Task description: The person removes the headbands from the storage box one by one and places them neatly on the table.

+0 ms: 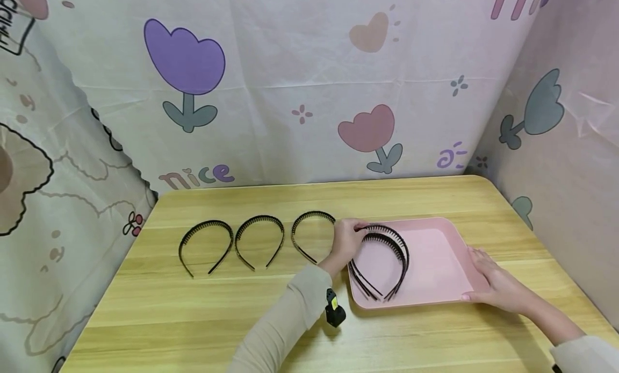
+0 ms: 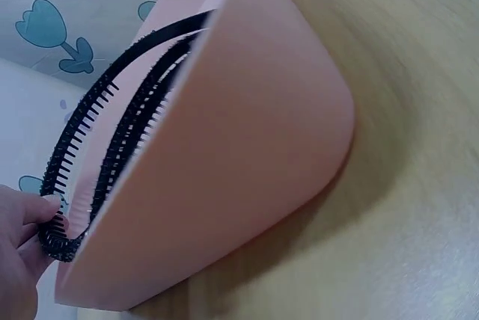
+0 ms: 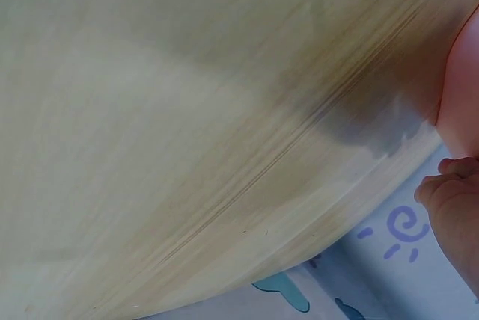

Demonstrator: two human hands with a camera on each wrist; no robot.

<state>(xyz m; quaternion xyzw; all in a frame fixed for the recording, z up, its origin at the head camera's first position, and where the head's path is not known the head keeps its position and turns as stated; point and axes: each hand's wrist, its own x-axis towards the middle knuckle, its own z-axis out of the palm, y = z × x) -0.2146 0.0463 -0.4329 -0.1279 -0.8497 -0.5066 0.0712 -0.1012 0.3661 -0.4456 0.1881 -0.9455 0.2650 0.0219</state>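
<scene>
My left hand (image 1: 347, 238) pinches a black toothed headband (image 2: 75, 129) near its curved top, over the left side of a pink tray (image 1: 435, 260). Thumb and fingertips close on the band just above the tray's rim in the left wrist view. Inside the tray, under the held one, lie other black headbands (image 2: 123, 137), overlapping. At the tray's right side, my right hand (image 1: 500, 284) holds the wall, its thumb by the front corner and its fingers along the side. Only part of that hand shows in the right wrist view.
Three more black headbands stand in a row left of the tray: a left one (image 1: 207, 224), a middle one (image 1: 261, 218) and a right one (image 1: 311, 214), partly behind my left hand. All are on the wooden table (image 1: 193, 319). A patterned cloth (image 1: 271, 83) hangs behind.
</scene>
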